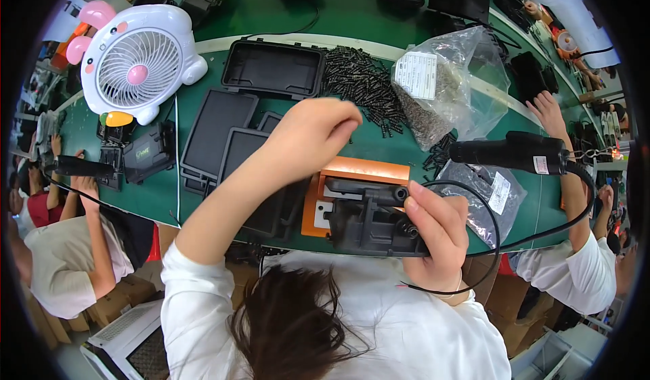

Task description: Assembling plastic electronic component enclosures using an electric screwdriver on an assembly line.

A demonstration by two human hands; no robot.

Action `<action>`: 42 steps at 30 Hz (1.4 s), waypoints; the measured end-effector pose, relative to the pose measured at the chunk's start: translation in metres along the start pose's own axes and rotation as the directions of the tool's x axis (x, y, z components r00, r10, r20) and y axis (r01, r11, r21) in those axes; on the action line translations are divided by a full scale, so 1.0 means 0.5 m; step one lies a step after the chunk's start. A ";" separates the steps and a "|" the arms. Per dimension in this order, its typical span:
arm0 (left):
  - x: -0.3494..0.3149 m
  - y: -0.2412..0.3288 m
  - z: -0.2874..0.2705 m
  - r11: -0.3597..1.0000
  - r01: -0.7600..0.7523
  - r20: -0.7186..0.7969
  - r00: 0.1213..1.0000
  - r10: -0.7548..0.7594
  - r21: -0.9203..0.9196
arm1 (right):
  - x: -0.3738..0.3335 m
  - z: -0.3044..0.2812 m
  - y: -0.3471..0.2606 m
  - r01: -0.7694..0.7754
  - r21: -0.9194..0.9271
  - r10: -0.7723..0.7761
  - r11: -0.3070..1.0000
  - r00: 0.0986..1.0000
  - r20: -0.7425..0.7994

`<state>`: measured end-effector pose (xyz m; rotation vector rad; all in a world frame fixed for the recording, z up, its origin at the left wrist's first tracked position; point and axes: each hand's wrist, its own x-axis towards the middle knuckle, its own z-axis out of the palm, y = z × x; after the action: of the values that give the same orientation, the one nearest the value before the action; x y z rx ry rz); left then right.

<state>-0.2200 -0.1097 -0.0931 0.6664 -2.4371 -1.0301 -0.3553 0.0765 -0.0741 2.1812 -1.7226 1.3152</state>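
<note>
My right hand (437,224) grips the right side of a black plastic housing (365,234) with round bosses, its thumb and fingertips at the edge. The housing lies over an orange fixture (369,169) at the table's near edge. A thin black cable (497,227) loops round past my right wrist, bare wire showing at its end. My left hand (311,133) hovers above and left of the fixture, near a heap of small black screw-like parts (362,82). Its fingers are curled in, and what they hold, if anything, is hidden.
Black trays (217,126) and an open black case (274,68) lie left of the parts. A fan (139,55) stands far left. Bags of parts (440,89) lie right. A black power screwdriver (508,155) hangs at the right. Other people work on both sides.
</note>
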 end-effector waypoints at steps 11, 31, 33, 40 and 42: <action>0.150 -0.098 0.130 0.886 0.075 0.135 0.979 -0.153 0.458 | -0.005 -0.002 0.027 0.040 0.133 -0.044 0.990 0.998 0.033; 0.119 -0.117 0.137 0.884 0.108 0.121 0.976 -0.181 0.454 | -0.010 0.001 0.035 0.076 0.165 -0.078 0.983 0.997 0.006; 0.122 -0.118 0.133 0.889 0.101 0.129 0.976 -0.176 0.447 | -0.008 -0.001 0.035 0.074 0.171 -0.080 0.982 0.997 0.024; 0.107 -0.018 0.032 0.964 0.105 0.056 0.994 -0.094 -0.244 | -0.009 -0.004 0.036 0.066 0.179 -0.074 0.982 0.996 0.041; 0.069 0.077 -0.008 0.891 0.029 0.014 1.000 -0.026 -0.453 | -0.019 0.001 0.043 0.039 0.240 -0.041 0.970 0.999 0.003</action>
<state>-0.2556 -0.1079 -0.0558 0.5339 -2.0770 -1.5456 -0.3727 0.0755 -0.0895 2.3336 -1.5859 1.5809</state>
